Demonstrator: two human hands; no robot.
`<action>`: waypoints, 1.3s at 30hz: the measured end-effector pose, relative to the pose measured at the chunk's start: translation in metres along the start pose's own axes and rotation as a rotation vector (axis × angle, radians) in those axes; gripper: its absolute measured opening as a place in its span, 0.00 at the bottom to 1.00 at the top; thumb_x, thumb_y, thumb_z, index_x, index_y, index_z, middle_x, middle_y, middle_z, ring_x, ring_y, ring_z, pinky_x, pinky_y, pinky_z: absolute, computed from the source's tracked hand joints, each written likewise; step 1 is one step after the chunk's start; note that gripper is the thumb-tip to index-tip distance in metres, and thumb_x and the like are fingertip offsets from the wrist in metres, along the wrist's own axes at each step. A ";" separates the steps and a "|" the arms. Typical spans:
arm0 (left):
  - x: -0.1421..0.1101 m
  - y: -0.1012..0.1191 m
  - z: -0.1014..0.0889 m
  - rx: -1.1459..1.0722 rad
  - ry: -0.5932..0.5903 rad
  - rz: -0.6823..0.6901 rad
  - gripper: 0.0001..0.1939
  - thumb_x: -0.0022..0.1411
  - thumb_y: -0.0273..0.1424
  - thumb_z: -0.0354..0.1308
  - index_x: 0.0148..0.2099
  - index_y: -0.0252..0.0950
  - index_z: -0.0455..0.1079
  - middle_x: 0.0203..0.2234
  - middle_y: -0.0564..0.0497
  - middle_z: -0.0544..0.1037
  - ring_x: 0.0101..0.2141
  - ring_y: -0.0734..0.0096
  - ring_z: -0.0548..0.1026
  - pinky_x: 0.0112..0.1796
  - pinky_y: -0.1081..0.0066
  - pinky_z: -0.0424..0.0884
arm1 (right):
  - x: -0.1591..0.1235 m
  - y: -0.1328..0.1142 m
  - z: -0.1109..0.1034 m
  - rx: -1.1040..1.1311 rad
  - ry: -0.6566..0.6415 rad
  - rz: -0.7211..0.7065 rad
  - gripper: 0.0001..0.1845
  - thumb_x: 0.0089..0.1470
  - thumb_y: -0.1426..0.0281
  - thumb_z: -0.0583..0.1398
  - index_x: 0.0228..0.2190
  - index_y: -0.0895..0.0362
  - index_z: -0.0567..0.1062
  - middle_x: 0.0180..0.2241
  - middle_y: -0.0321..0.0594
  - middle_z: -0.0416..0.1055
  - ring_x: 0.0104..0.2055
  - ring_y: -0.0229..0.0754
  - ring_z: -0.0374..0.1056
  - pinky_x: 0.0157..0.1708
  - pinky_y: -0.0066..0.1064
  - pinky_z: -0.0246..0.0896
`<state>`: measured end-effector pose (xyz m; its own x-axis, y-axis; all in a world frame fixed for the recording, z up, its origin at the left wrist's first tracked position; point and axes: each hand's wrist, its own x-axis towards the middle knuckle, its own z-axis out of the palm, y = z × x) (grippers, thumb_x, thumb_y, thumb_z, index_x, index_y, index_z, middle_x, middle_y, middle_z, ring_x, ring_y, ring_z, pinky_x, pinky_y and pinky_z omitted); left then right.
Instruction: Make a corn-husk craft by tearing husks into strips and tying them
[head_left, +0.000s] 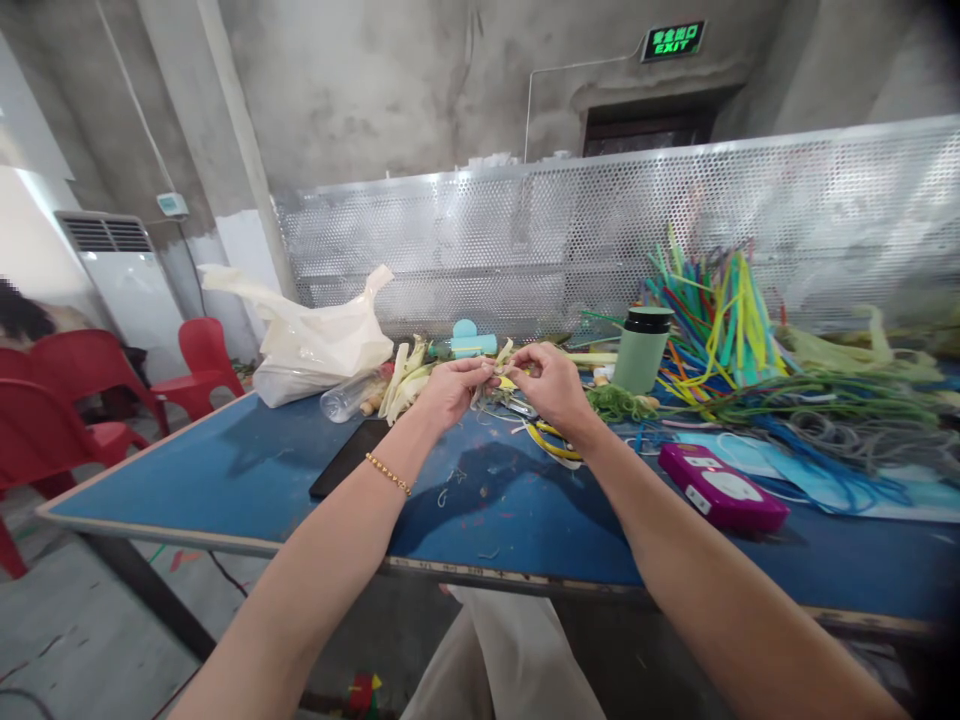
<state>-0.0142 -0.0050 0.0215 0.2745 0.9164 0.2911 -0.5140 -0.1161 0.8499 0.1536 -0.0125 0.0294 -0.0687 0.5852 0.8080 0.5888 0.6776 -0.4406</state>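
Just right of centre in the frame, the bare left hand (451, 390) pinches, fingers together, a small, pale yellow-green, husk-like fibrous strip (501, 371), probably light, soft and easily torn, so best held close to the working point, where the bare right hand (553, 386) pinches it too.

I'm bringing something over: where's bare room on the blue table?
Bare: the table's left end, bordered by the white plastic bag and flat black object; also the near edge beside the purple device. Crowded: beyond the left hand and right hand, and around the green bottle and coloured strips.
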 end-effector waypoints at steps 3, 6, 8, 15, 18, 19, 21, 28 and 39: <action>0.001 -0.002 0.001 0.001 0.002 0.007 0.10 0.44 0.20 0.72 0.31 0.27 0.77 0.24 0.48 0.78 0.25 0.75 0.75 0.31 0.73 0.69 | -0.001 -0.003 0.001 0.121 -0.063 0.068 0.09 0.48 0.65 0.62 0.26 0.58 0.77 0.27 0.41 0.74 0.30 0.41 0.67 0.33 0.33 0.60; 0.001 -0.002 0.001 0.009 0.006 0.022 0.09 0.45 0.20 0.71 0.31 0.27 0.77 0.25 0.47 0.79 0.25 0.76 0.74 0.33 0.72 0.69 | -0.003 -0.008 0.002 0.276 -0.105 0.186 0.12 0.47 0.62 0.63 0.25 0.59 0.76 0.23 0.39 0.74 0.26 0.39 0.66 0.28 0.31 0.60; 0.001 -0.003 0.002 0.013 0.012 0.025 0.09 0.45 0.20 0.71 0.32 0.27 0.77 0.24 0.47 0.79 0.25 0.76 0.74 0.33 0.71 0.68 | -0.005 -0.012 0.003 0.351 -0.123 0.266 0.12 0.45 0.61 0.64 0.24 0.58 0.75 0.19 0.36 0.70 0.21 0.36 0.61 0.23 0.29 0.56; -0.001 -0.002 0.003 0.028 -0.009 0.036 0.11 0.42 0.22 0.72 0.31 0.27 0.78 0.24 0.47 0.79 0.26 0.76 0.73 0.36 0.70 0.68 | -0.007 -0.022 -0.002 0.525 -0.181 0.472 0.19 0.42 0.55 0.68 0.20 0.57 0.71 0.11 0.30 0.60 0.13 0.31 0.51 0.13 0.26 0.43; -0.002 -0.002 0.004 0.037 -0.020 0.037 0.12 0.40 0.23 0.74 0.31 0.27 0.78 0.24 0.47 0.79 0.25 0.76 0.73 0.35 0.70 0.69 | -0.006 -0.023 -0.003 0.562 -0.188 0.478 0.21 0.39 0.54 0.70 0.20 0.57 0.71 0.11 0.30 0.60 0.13 0.31 0.52 0.13 0.25 0.43; -0.002 -0.002 0.004 0.040 -0.017 0.039 0.13 0.39 0.23 0.74 0.30 0.28 0.78 0.23 0.48 0.79 0.25 0.76 0.73 0.35 0.70 0.68 | -0.006 -0.022 -0.003 0.563 -0.194 0.480 0.21 0.38 0.54 0.70 0.21 0.58 0.72 0.11 0.30 0.60 0.13 0.30 0.51 0.13 0.25 0.43; -0.002 -0.003 0.004 0.045 -0.007 0.044 0.14 0.37 0.25 0.75 0.30 0.28 0.78 0.23 0.49 0.79 0.24 0.77 0.72 0.33 0.71 0.68 | -0.006 -0.022 -0.003 0.558 -0.205 0.485 0.21 0.37 0.55 0.71 0.22 0.58 0.73 0.11 0.30 0.60 0.13 0.30 0.51 0.12 0.25 0.43; -0.002 -0.003 0.004 0.067 -0.010 0.031 0.14 0.40 0.27 0.75 0.30 0.29 0.76 0.23 0.49 0.78 0.26 0.76 0.73 0.35 0.71 0.68 | -0.007 -0.020 -0.001 0.538 -0.201 0.482 0.19 0.39 0.57 0.70 0.20 0.58 0.73 0.10 0.30 0.59 0.14 0.31 0.50 0.14 0.26 0.42; -0.002 -0.005 0.005 0.114 0.035 0.057 0.18 0.36 0.28 0.77 0.30 0.28 0.75 0.23 0.51 0.77 0.25 0.77 0.72 0.33 0.72 0.66 | -0.007 -0.023 0.001 0.499 -0.154 0.481 0.15 0.38 0.60 0.68 0.20 0.59 0.73 0.11 0.29 0.59 0.14 0.30 0.50 0.15 0.26 0.42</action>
<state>-0.0082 -0.0078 0.0192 0.2177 0.9197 0.3267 -0.4318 -0.2094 0.8773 0.1403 -0.0319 0.0331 -0.0283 0.9021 0.4307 0.1453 0.4300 -0.8911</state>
